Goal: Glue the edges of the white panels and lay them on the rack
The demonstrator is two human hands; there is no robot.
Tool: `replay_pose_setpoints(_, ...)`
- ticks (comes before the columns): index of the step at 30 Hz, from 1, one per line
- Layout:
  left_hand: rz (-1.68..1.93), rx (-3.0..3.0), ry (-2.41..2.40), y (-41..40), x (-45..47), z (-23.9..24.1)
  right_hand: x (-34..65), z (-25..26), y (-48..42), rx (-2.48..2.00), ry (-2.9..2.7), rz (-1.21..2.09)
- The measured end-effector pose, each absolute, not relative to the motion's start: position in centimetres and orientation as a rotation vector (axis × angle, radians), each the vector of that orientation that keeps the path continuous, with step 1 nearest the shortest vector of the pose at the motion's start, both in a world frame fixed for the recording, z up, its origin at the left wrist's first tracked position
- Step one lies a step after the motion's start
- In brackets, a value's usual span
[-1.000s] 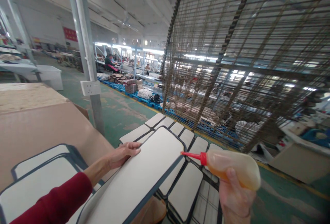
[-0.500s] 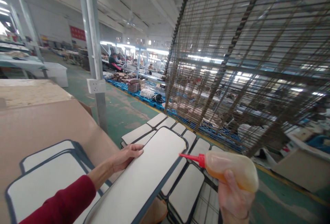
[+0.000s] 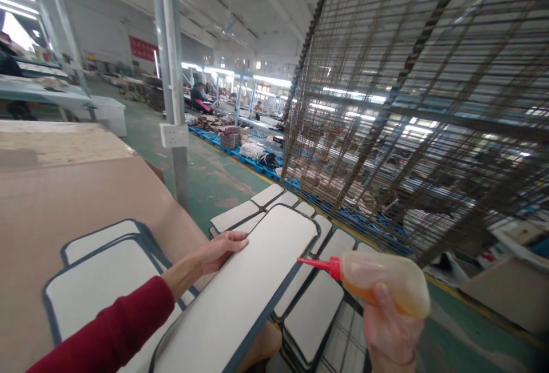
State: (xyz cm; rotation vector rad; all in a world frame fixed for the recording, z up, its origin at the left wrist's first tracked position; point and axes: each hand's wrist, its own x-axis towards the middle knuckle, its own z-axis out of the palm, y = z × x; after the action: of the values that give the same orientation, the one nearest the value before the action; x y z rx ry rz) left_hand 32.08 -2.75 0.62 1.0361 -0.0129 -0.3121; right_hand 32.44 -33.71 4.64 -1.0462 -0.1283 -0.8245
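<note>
My left hand (image 3: 223,252) grips the left edge of a long white panel (image 3: 251,281) with rounded corners and a dark blue border, thumb on top and the other fingers mostly hidden below. In my right hand (image 3: 388,327) lies a translucent squeeze bottle (image 3: 386,281), tilted on its side, with amber liquid along its lower side. Its red nozzle (image 3: 317,264) points left, and the tip is at the panel's right edge; whether it touches I cannot tell. More white panels (image 3: 103,287) with dark borders lie stacked at the left.
Small white panels (image 3: 315,313) lie in rows beyond and right of the long one. A large wire rack (image 3: 386,92) leans over the right side. A metal post with a socket box (image 3: 174,135) stands beside the brown table (image 3: 86,190). Blue pallets with bundles line the floor.
The view has turned slightly left, so the background sits further right. The nozzle tip has slipped a little down along the panel's right edge. Both hands keep their hold.
</note>
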Motion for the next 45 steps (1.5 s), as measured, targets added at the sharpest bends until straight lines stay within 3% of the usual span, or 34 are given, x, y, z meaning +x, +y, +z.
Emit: replay_pose_setpoints(45,-0.234,1.104,0.185,-4.0,32.7,5.0,29.8,4.6,-33.7,-1.116,-0.186,-0.566)
